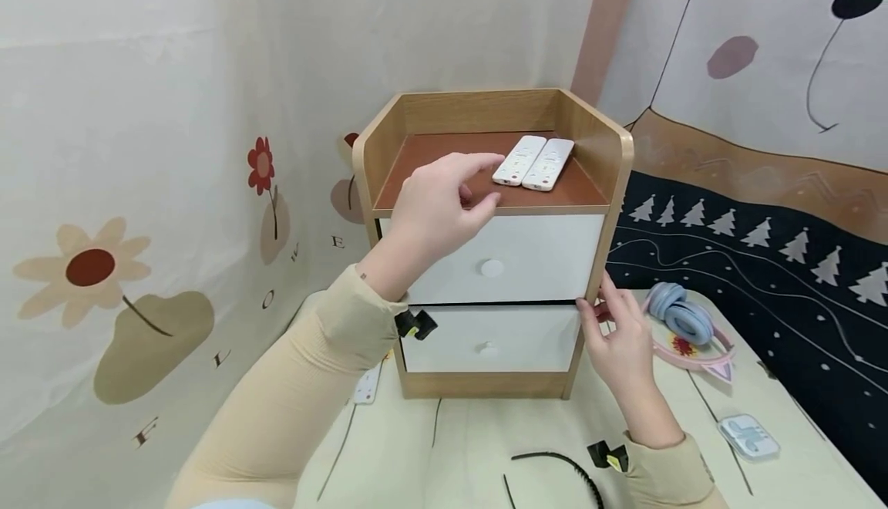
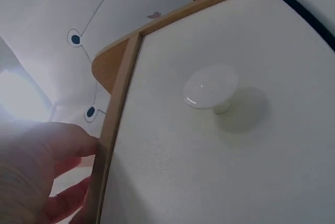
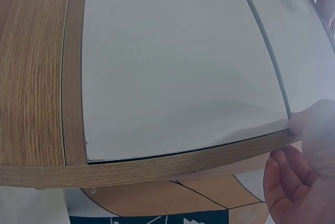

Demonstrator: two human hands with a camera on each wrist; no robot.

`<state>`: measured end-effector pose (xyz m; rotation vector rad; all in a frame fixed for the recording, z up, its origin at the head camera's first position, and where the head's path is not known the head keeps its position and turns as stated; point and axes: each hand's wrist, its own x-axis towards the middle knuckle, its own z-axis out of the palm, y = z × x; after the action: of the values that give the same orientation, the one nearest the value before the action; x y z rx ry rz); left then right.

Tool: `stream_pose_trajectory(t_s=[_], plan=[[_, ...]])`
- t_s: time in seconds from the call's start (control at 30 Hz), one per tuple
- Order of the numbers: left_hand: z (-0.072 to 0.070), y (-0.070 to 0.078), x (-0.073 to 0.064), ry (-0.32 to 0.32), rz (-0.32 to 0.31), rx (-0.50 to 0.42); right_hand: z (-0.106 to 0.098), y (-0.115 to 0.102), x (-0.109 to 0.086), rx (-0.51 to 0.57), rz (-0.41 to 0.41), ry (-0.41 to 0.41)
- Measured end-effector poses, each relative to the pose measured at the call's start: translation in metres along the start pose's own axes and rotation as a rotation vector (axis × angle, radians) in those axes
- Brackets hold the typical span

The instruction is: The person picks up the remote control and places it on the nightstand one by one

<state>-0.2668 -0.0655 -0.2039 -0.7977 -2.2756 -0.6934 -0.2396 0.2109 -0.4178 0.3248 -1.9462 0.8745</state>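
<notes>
A small wooden drawer cabinet (image 1: 575,385) stands on the table, with a white upper drawer (image 1: 444,262) and a white lower drawer (image 1: 444,339), each with a round white knob. Two white remote controls (image 1: 523,160) (image 1: 550,163) lie side by side on its brown top. My left hand (image 1: 437,204) hovers in front of the top's front edge, left of the remotes, thumb and fingers apart and holding nothing. My right hand (image 1: 620,339) grips the cabinet's right side edge, thumb at the front by the gap between the drawers (image 3: 287,115), fingers curled along the outer side.
To the right lie blue headphones (image 1: 683,316), a pink cat-ear headband (image 1: 694,362) and a clear case (image 1: 749,437). A black headband (image 1: 576,466) lies in front. A white power strip (image 1: 368,385) is at the cabinet's left; printed cloth hangs behind.
</notes>
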Motion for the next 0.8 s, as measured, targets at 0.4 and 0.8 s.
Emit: stream_pose_trajectory(t_s=[0.4, 0.8], plan=[[-0.007, -0.017, -0.053, 0.367, 0.369, -0.014, 0.002, 0.000, 0.000, 0.009, -0.003, 0.000], [-0.005, -0.036, -0.100, 0.583, 0.390, -0.034, 0.001, 0.000, 0.001, 0.004, -0.012, 0.002]])
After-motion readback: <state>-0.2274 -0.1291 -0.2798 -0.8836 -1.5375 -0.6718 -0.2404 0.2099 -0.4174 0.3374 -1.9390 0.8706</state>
